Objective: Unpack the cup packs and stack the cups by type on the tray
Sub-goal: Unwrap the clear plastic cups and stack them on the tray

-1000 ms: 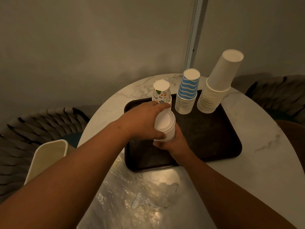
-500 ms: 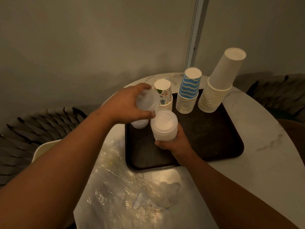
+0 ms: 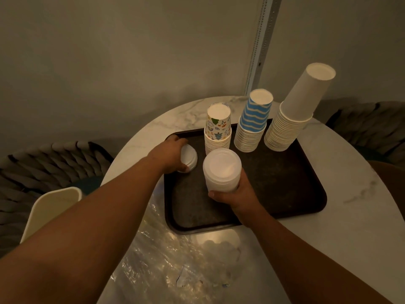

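A dark tray (image 3: 285,189) lies on the round marble table. At its back stand three upside-down stacks: patterned cups (image 3: 218,130), blue-striped cups (image 3: 254,121) and tall plain white cups (image 3: 295,113). My right hand (image 3: 236,194) grips a stack of white plastic cups (image 3: 221,170) from below, held above the tray's middle. My left hand (image 3: 168,156) holds a single white plastic cup (image 3: 189,157) upside down at the tray's back left corner, just left of the patterned stack.
Crumpled clear plastic wrap (image 3: 166,260) lies on the table in front of the tray. A cream bin (image 3: 50,207) stands at the left beside the table. Woven chairs (image 3: 48,165) flank the table on both sides; a wall is close behind.
My left hand pulled one white plastic cup off the stack in my right hand, carried it left and back, and brought it down at the tray's back left corner.
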{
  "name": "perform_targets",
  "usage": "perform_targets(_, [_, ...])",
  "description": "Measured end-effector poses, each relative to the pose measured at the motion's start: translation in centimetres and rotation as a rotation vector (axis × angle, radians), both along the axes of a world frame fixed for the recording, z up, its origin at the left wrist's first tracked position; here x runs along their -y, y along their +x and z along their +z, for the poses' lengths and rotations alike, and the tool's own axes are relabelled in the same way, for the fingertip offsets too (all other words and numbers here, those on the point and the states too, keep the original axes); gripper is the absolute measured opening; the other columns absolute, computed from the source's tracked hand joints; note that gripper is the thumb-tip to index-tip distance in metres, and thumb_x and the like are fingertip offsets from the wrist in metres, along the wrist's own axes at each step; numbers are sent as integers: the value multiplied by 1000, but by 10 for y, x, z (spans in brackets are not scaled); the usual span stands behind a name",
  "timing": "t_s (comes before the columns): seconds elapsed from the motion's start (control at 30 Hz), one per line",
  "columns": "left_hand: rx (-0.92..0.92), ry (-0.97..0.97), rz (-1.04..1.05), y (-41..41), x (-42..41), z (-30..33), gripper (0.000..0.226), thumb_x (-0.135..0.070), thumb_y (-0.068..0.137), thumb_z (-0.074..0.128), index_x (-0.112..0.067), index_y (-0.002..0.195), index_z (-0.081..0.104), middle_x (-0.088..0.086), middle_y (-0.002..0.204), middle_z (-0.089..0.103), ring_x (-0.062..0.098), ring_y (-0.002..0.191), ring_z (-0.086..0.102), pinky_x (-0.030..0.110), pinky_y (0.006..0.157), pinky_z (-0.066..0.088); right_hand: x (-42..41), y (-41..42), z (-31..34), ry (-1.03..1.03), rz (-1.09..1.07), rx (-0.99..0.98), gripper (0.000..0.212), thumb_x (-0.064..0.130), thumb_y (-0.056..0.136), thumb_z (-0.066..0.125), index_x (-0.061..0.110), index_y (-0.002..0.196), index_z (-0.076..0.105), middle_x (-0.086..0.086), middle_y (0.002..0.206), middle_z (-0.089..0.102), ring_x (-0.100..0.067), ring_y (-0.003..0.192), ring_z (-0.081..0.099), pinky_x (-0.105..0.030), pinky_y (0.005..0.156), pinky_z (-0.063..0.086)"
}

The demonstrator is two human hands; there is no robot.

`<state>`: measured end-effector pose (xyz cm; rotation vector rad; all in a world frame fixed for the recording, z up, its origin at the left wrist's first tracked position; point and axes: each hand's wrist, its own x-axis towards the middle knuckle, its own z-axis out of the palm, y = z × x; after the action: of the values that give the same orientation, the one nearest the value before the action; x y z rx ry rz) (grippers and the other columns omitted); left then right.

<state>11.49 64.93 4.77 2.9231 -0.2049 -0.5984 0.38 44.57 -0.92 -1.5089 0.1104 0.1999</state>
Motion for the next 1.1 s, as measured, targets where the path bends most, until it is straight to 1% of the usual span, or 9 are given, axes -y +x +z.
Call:
perform_targets(0.27, [21,29,-16,0,5,-12,96,-42,73,81,-24,150,27,7,153,27,29,132,43,40,103,47,-1,0,-3,-12,-4,-1,92,-1,57,88,39,126,44,7,130,57,-10,121,53,-25,94,48])
perform_targets(0.4, [6,60,-31,0,10,-13,97,-41,74,80,-27,151,24,9,154,24,32,133,42,42,102,47,0,1,-7,-26,-5,4,96,8,53,92,39,130,44,6,132,56,-12,124,52,-38,103,47])
perform_targets(0.5, [-5,73,-47,-3,10,-7,105,-46,72,81,-29,154,17,8,157,21,32,138,35,44,107,42,0,0,-9,-42,-11,-1,102,21,47,92,35,135,44,7,132,57,-13,124,53,-41,103,47])
perform_targets(0.57, [0,64,-43,-7,7,7,109,-52,68,81,-29,154,17,8,158,20,30,142,29,46,112,36,0,-1,-9,-47,-12,-1,102,18,48,92,33,137,43,7,132,57,-12,123,53,-41,103,47])
perform_targets(0.7, [35,-79,24,-26,8,59,79,-50,80,72,-23,146,39,5,144,47,24,125,49,38,101,44,2,-1,-8,-43,0,19,97,2,56,90,34,134,43,7,131,57,-8,121,54,-36,103,47])
perform_targets(0.83, [190,-345,-19,-61,30,104,53,-52,84,67,-26,128,56,-4,121,62,12,99,61,28,83,50,1,-2,-8,-46,-9,29,96,13,51,92,36,132,46,4,131,58,-12,121,55,-40,103,47])
perform_targets(0.9, [193,-358,-144,-75,41,113,66,-57,78,70,-30,135,50,-6,133,54,11,111,56,29,92,49,1,-2,-7,-39,4,34,98,20,49,93,32,135,46,1,132,59,-17,122,56,-45,102,48])
perform_targets(1.0, [137,-254,-282,-84,52,109,99,-62,65,78,-33,148,33,-9,148,38,12,133,37,31,107,35,0,-2,-5,-34,6,42,96,22,49,92,31,133,47,-2,133,58,-19,123,55,-46,102,48])
perform_targets(1.1, [126,-185,-324,-85,59,100,107,-60,62,80,-35,150,26,-8,149,35,15,137,32,35,110,34,-2,-1,-1,-108,-2,59,92,16,53,94,38,125,42,8,132,52,-9,122,51,-24,99,45])
